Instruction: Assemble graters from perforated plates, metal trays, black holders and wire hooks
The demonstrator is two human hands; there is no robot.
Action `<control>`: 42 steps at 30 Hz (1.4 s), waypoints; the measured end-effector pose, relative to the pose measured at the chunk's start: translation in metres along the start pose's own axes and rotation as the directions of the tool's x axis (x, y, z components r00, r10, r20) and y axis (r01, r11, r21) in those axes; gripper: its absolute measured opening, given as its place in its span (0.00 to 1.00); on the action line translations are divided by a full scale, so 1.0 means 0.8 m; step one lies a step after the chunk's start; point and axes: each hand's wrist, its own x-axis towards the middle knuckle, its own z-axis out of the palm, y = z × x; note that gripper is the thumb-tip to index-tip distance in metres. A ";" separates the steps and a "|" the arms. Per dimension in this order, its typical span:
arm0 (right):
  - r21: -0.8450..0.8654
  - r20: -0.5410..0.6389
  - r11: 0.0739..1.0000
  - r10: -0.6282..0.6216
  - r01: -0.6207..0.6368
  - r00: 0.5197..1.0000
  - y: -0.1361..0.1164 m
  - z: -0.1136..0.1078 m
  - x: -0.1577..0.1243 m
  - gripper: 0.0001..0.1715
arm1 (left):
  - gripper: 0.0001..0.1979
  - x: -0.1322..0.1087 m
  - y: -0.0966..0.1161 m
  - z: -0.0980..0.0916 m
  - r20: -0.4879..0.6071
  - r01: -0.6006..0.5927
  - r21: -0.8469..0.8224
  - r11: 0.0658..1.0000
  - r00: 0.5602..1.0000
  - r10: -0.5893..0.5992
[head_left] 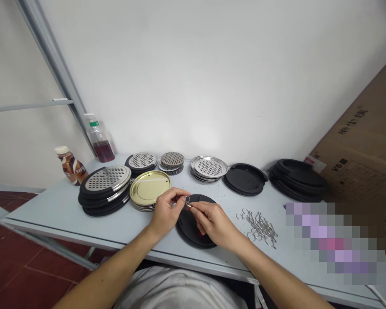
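Observation:
My left hand [167, 210] and my right hand [214, 224] meet above a round black disc [188, 234] at the table's front. Both pinch a small metal ring [188, 199] between thumb and fingertips. Its lower end is hidden by my right fingers. Something red shows beneath my right palm, too covered to identify. To the right lies a loose heap of wire rings with stems [260, 228]. A stack of gold-coloured round lids [150, 189] stands just left of my left hand.
Black discs with perforated metal plates [106, 189] are piled at left. Behind stand perforated metal discs [209, 167], a black round tray [245, 178] and stacked black trays [297, 180]. Two bottles [71, 166] [99, 141] stand far left. A cardboard box [357, 150] flanks the right.

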 end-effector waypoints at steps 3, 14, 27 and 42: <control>-0.028 -0.027 0.999 -0.018 0.017 0.999 0.002 -0.004 0.001 0.21 | 0.07 0.000 0.001 0.000 -0.013 -0.018 0.012 1.000 1.000 0.018; 0.166 -0.158 0.969 0.209 -0.183 0.965 0.017 -0.018 0.007 0.20 | 0.03 0.001 -0.009 0.009 -0.046 0.048 0.042 0.998 0.998 -0.046; 0.589 0.007 0.748 0.372 -0.305 0.928 0.027 -0.007 0.016 0.24 | 0.07 -0.002 -0.006 0.007 -0.030 0.048 0.010 0.999 0.998 -0.048; 0.274 -0.184 0.939 0.263 -0.208 0.947 0.026 -0.008 0.011 0.20 | 0.06 -0.003 -0.006 0.005 -0.029 -0.030 0.045 0.999 0.999 0.031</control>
